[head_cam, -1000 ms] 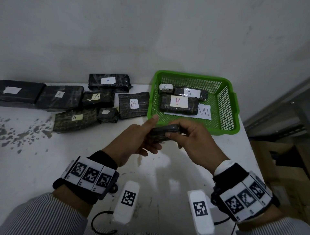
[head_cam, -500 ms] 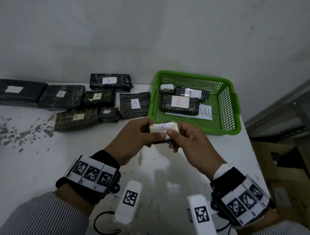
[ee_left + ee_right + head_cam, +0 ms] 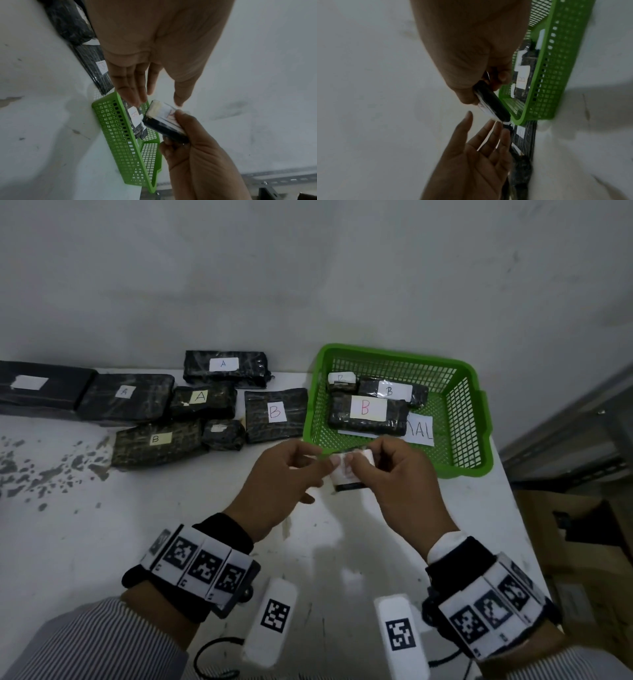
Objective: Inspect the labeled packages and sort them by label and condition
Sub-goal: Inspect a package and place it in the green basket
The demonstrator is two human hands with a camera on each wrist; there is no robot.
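Observation:
A small black package (image 3: pixel 349 475) with a white label marked in red is held above the table, just in front of the green basket (image 3: pixel 462 469). My right hand (image 3: pixel 356 470) grips it, thumb on the label. In the left wrist view, the fingers of my left hand (image 3: pixel 159 101) are straight and spread, their tips close to the package's (image 3: pixel 164 121) white end. The right wrist view shows the same: right hand (image 3: pixel 488 86) around the package (image 3: pixel 491 104), left hand (image 3: pixel 484 121) with an open palm. The basket holds three black packages labelled B (image 3: pixel 368 414).
Several black packages lie along the back wall: labelled A (image 3: pixel 224 368), B (image 3: pixel 275 414), B (image 3: pixel 157 441), and a small one with a torn label (image 3: pixel 222 434). A paper sheet (image 3: pixel 419 431) lies in the basket. Cardboard boxes (image 3: pixel 582 542) stand beyond the table's right edge.
The package was turned from dark side up to label up and moved a little right. My left hand has let go and straightened its fingers; the right hand alone holds it.

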